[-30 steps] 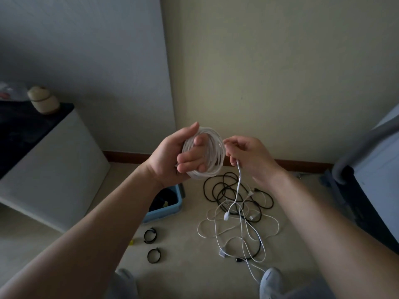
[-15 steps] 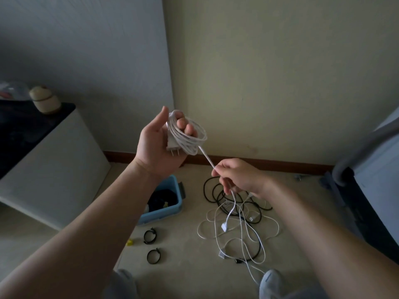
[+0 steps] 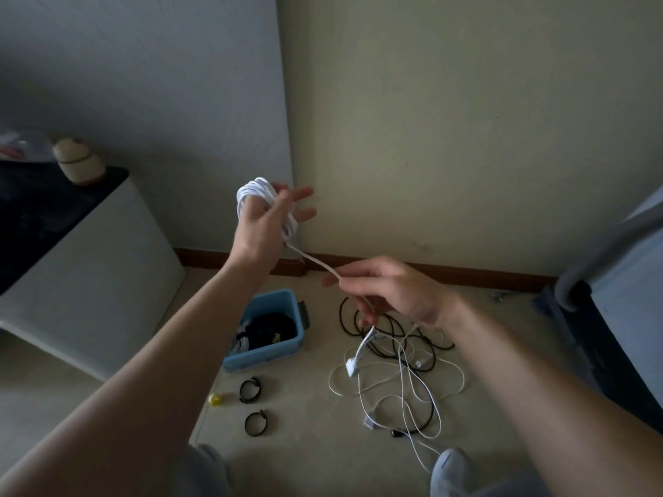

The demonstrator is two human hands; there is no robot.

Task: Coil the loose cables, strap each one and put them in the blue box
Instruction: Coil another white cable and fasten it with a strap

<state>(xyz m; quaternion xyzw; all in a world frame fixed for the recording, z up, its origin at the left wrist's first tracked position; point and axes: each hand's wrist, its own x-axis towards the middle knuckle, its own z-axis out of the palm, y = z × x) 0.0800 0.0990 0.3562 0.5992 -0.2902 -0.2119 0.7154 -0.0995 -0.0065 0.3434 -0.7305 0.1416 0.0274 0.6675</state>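
Left hand: the left hand (image 3: 267, 217) is raised in front of the wall corner, fingers stretched straight and spread. The wound part of the white cable (image 3: 251, 190) sits round them, so the hand serves as a former that keeps the loops even.
Right hand: the right hand (image 3: 391, 292) is lower and to the right, its fingertips pinching the same cable. It holds the run between the hands taut so the next turn should lie tight.
Free end: below the right hand a short tail hangs with its plug (image 3: 353, 365) over the floor, so I judge that little is left to wind.
Blue box: the blue box (image 3: 265, 353) stands on the floor below the left forearm, near the cabinet's (image 3: 89, 281) corner, with dark coils already inside.
Straps: two black straps (image 3: 250, 389) lie on the floor in front of the box, within easy reach for binding this coil.
Loose cables: the loose cables (image 3: 405, 389), black and white, lie tangled on the floor right of the box, not yet coiled.
Change, left hand: half a second ago its palm faced the camera with fingers curled over the coil. Now it has rolled over and the fingers are straight.
Change, right hand: it has moved further right, and the run between the hands is longer.
Unchanged: the box, straps and pile lie as before.
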